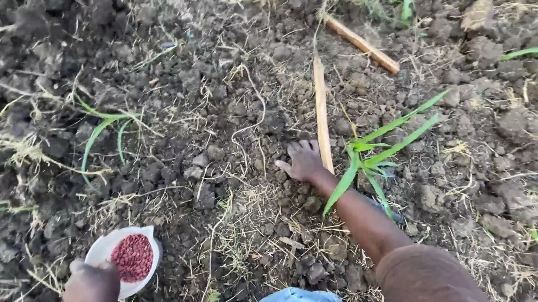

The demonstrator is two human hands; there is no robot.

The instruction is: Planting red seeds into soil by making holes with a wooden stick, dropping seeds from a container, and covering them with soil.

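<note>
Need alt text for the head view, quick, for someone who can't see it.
The right hand presses flat on dark, clumpy tilled soil beside a green grass-like seedling and a dry tan stalk. The left hand holds a small white bowl of red beans.

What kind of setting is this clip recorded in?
Most likely a tilled field or garden plot outdoors: clods of dark soil, young green seedlings, the right hand pressed on the ground, and the left hand holding a white bowl of red beans.
</note>
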